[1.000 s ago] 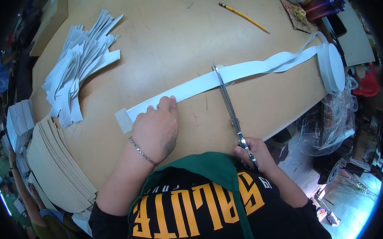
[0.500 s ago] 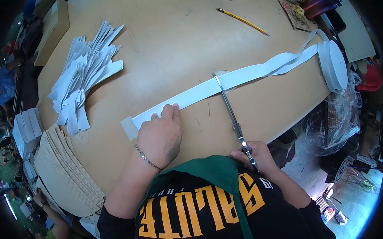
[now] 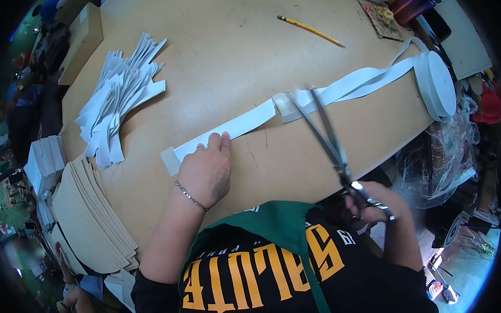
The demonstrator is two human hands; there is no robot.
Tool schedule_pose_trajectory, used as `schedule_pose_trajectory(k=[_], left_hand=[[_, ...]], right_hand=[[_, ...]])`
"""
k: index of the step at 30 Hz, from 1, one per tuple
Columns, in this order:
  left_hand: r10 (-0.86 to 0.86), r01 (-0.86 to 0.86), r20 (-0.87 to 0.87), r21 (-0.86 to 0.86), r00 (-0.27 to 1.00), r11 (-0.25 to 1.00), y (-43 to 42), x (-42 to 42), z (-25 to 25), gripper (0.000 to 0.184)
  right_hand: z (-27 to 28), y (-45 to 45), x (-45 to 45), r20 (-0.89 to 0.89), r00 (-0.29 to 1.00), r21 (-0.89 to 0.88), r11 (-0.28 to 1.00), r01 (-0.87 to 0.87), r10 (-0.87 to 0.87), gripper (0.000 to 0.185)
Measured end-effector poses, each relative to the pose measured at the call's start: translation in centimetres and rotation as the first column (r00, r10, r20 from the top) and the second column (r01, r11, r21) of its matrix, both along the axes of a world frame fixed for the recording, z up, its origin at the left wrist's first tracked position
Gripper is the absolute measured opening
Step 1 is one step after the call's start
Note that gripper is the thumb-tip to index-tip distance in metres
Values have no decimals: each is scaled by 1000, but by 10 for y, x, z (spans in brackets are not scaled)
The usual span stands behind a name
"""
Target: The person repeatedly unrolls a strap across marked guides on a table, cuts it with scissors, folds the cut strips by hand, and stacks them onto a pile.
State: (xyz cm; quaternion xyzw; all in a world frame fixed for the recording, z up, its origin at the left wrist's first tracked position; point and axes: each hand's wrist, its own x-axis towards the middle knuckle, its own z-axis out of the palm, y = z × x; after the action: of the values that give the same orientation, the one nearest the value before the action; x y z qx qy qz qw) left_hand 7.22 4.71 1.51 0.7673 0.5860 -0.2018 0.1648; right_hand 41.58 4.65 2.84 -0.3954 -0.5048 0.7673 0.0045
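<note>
A short piece of white strap (image 3: pixel 243 121) lies flat, its left end beside a strip of tape (image 3: pixel 170 162). My left hand (image 3: pixel 206 168) presses on it with the fingertips, palm down. My right hand (image 3: pixel 374 204), partly blurred, is wrapped round the handles of large scissors (image 3: pixel 332 146), whose blades are parted. They hover over another tape patch (image 3: pixel 287 106). Just left of that patch a gap separates the short piece from the long strap (image 3: pixel 348 85), which runs to a white roll (image 3: pixel 435 86).
A pile of white strips (image 3: pixel 119 100) lies at the left, with stacked beige textured sheets (image 3: pixel 94 222) below it. A yellow pencil (image 3: pixel 312 31) is at the top. A cardboard box (image 3: pixel 82 44) stands top left; a person's arm (image 3: pixel 66 269) shows lower left.
The strap is now severed near the tape patch. The scissors have opened and moved right with my right hand. My left hand has stayed on the short piece.
</note>
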Motion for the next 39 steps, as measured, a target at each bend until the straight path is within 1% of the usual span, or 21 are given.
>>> schedule_pose_trajectory(k=[2, 4, 5, 7, 8, 9, 11, 14, 16, 17, 19, 20, 21, 22, 24, 26, 28, 30, 33, 35, 39], left_hand=[[30, -30, -16, -12, 999, 999, 0, 4, 1, 53], [11, -11, -2, 84, 1000, 996, -6, 2, -8, 53], [3, -4, 5, 134, 1000, 991, -8, 2, -11, 53], [41, -40, -5, 124, 999, 991, -9, 6, -7, 54], [64, -62, -10, 121, 998, 991, -10, 8, -6, 54], [72, -70, -8, 129, 997, 989, -11, 8, -7, 55], [91, -89, -6, 144, 996, 986, -14, 8, -13, 57], [133, -130, -6, 175, 991, 976, -18, 11, -18, 59], [160, -157, -4, 187, 987, 970, -19, 13, -15, 60], [178, -175, 0, 187, 984, 967, -20, 14, -15, 61], [170, -169, 12, 221, 985, 961, -22, 13, -18, 60], [163, -162, 17, 237, 987, 958, -23, 13, -19, 60], [171, -169, 12, 231, 985, 958, -24, 13, -19, 59], [172, -169, 6, 228, 985, 959, -23, 14, -17, 59], [193, -190, 1, 172, 981, 967, -19, 15, -11, 58], [233, -233, 0, 54, 972, 971, -15, 18, -5, 57], [186, -186, 11, 156, 982, 970, -19, 15, -12, 57], [158, -158, 20, 217, 987, 963, -20, 13, -16, 57], [155, -157, 27, 226, 988, 961, -20, 12, -16, 59], [153, -155, 26, 213, 988, 965, -20, 12, -15, 60], [132, -134, 24, 236, 991, 962, -21, 12, -17, 61]], right_hand=[[3, 11, 28, 40, 999, 6, 1000, 23, -24, 77], [23, 29, 33, 6, 968, 117, 962, 248, -250, 96], [31, 37, 26, -94, 920, 216, 894, 392, -381, 77], [36, 78, 17, 167, 865, 479, 806, 348, -473, 31], [35, 104, 8, 332, 804, 670, 723, 167, -493, 35], [29, 129, -2, 353, 763, 791, 609, 66, -541, 38], [6, 186, -11, 448, 658, 834, 547, -64, -606, 35], [-55, 267, -28, 389, 594, 920, 326, -217, -704, 28], [-55, 274, -35, 524, 613, 850, 414, -326, -591, 32], [-58, 271, -39, 343, 669, 923, 105, -370, -659, 30], [-45, 219, -62, -37, 802, 789, -509, -342, -596, 29], [-32, 184, -80, -109, 941, 897, -440, -45, -319, 23], [-40, 151, -87, -42, 998, 880, -472, 56, 39, 13], [-44, 96, -88, 245, 968, 911, -353, -213, 48, 14], [-39, 64, -90, 297, 812, 954, -125, -271, 502, 15], [-69, 94, -76, 269, 939, 961, -120, -248, 216, 18], [-80, 123, -71, 231, 964, 966, -92, -244, -131, 26], [-84, 137, -78, 158, 934, 967, -143, -212, -321, 32], [-79, 115, -97, 88, 930, 951, -247, -185, -356, 34], [-87, 89, -102, 144, 972, 922, -333, -199, -184, 36], [-89, 58, -114, 232, 945, 959, -110, -262, -229, 44]])
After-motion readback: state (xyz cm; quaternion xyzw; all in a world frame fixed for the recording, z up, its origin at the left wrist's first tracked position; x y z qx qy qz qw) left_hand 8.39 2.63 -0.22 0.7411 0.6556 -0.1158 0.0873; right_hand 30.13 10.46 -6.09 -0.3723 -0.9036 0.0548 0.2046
